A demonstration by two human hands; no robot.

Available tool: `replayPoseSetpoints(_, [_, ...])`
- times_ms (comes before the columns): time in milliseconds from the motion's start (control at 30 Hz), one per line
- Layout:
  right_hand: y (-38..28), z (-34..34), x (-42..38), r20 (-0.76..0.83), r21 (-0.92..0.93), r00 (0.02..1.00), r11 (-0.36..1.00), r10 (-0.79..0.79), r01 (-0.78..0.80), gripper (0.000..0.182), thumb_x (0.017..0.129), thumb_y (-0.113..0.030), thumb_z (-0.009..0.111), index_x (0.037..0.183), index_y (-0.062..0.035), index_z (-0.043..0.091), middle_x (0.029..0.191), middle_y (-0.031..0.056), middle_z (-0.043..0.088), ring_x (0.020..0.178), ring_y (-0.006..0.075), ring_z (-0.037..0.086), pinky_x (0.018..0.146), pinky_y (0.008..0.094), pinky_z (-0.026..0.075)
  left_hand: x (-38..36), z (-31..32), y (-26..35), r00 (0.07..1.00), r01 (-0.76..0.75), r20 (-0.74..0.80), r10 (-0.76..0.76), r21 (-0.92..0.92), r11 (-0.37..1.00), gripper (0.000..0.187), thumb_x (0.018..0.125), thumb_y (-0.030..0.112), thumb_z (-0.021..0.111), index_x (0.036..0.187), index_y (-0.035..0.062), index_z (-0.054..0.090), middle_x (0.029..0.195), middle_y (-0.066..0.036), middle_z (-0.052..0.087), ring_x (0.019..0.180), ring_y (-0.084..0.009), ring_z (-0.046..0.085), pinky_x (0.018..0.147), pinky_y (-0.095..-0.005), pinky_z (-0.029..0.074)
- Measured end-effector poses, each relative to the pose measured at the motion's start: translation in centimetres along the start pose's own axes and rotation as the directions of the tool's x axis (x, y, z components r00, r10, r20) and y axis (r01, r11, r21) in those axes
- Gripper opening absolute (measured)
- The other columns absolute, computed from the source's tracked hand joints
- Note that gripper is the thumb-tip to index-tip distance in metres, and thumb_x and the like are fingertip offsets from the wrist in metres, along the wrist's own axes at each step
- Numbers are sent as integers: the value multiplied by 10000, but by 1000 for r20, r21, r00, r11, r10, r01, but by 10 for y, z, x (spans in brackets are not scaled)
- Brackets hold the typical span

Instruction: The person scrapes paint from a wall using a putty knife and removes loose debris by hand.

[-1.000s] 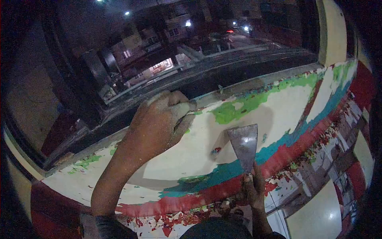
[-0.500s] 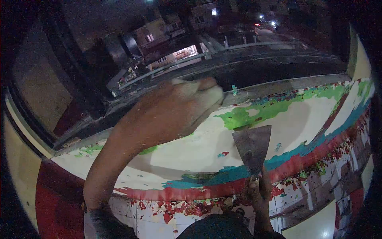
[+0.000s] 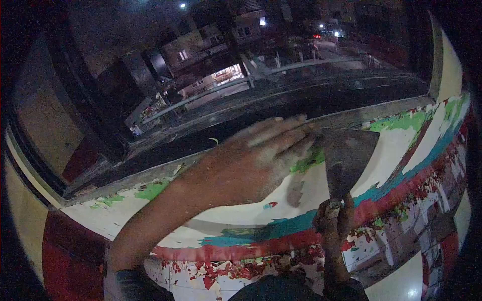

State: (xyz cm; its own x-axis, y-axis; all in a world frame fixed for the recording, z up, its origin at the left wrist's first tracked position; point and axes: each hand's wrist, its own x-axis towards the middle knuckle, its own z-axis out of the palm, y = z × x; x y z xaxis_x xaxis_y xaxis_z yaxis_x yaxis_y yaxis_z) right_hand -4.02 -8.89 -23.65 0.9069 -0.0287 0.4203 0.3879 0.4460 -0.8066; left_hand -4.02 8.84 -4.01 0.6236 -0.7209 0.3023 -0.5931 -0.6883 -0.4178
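My left hand (image 3: 273, 155) reaches across the painted wall surface (image 3: 251, 213) at the window ledge, palm down, with its fingers stretched out and somewhat blurred. Its fingertips lie close to the left edge of the scraper blade. Upright in my right hand (image 3: 334, 220) is a scraper (image 3: 349, 155) with a wide flat metal blade pointing up; my fingers wrap round its handle. The wall surface shows white, green, teal and red areas with ragged edges. Nothing shows in my left hand.
A dark window frame (image 3: 391, 90) runs along the ledge, with night-lit buildings and a railing beyond. Red, green and white paint flakes (image 3: 211, 273) lie below the red band. A curled green flake (image 3: 214, 141) sits on the dark frame.
My left hand has gone from curled to spread and moved right and down. The scraper in my right hand has moved up and to the right. The view has shifted slightly.
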Motion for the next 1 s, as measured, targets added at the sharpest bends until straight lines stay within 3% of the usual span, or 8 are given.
replayPoseSetpoints(167, [7, -15, 5, -47, 54, 990, 989, -132, 134, 499, 881, -221, 492, 1286, -50, 255, 706, 42, 464, 432, 77, 397, 339, 229, 357, -25, -52, 25, 724, 556, 401, -562, 144, 819, 455, 757, 213, 590, 1164, 44, 478, 1160, -202, 478, 1037, -317, 501, 907, -400, 396])
replayPoseSetpoints(267, [31, -43, 0, -114, 315, 992, 949, 51, -13, 496, 887, -197, 478, 1299, -55, 242, 705, 36, 456, 430, 75, 392, 333, 227, 353, -29, -36, 26, 950, 295, 16, -312, 281, 913, 384, 752, 223, 552, 1070, 10, 515, 1135, -233, 477, 997, -348, 508, 880, -410, 416])
replayPoseSetpoints(333, [10, -15, 3, -250, 93, 968, 995, -13, 37, 524, 885, -178, 477, 1322, -63, 212, 657, 20, 444, 421, 74, 388, 324, 221, 341, -7, -1, 21, 937, 250, -195, -291, -211, 945, 474, 754, 255, 595, 1161, 42, 478, 1151, -193, 486, 1059, -325, 482, 911, -416, 385])
replayPoseSetpoints(533, [32, -40, 1, -169, 343, 972, 934, 165, -99, 529, 888, -156, 465, 1334, -74, 192, 655, 33, 448, 386, 84, 377, 306, 221, 312, -46, 4, 28, 932, 332, -144, -332, -22, 943, 419, 779, 246, 567, 1129, 27, 496, 1181, -176, 477, 1074, -323, 470, 923, -391, 380])
replayPoseSetpoints(633, [41, -64, 4, 64, 750, 908, 580, 414, -318, 352, 876, -416, 304, 882, -77, 397, 535, 80, 457, 363, 183, 397, 332, 317, 360, -109, -35, 30, 770, 637, -69, -634, 110, 763, 316, 733, 264, 632, 966, 55, 590, 1023, -161, 567, 902, -327, 560, 781, -405, 461])
replayPoseSetpoints(733, [33, -66, 1, 164, 582, 947, 749, 275, -318, 493, 883, -485, 301, 784, -53, 518, 490, 93, 467, 355, 201, 406, 336, 336, 376, -141, -76, 31, 379, 845, 49, -924, 389, 367, 309, 714, 227, 650, 982, 85, 591, 1009, -155, 579, 887, -313, 567, 742, -407, 467])
replayPoseSetpoints(867, [-16, 16, -12, -371, 40, 928, 999, -14, 31, 346, 876, -298, 480, 1076, -16, 461, 516, 61, 457, 346, 130, 385, 321, 270, 352, -106, -61, 25, 786, 616, -257, -563, 253, 746, 317, 752, 224, 607, 1021, 62, 561, 1081, -173, 544, 996, -323, 520, 841, -403, 431])
replayPoseSetpoints(1000, [4, 0, -21, -107, 67, 990, 993, -88, 96, 453, 875, -187, 494, 1266, -67, 298, 681, 34, 455, 437, 88, 397, 343, 231, 342, -95, -9, 20, 902, 389, -236, -362, 80, 918, 292, 774, 175, 545, 1015, 10, 535, 1069, -193, 540, 1003, -326, 520, 880, -411, 412])
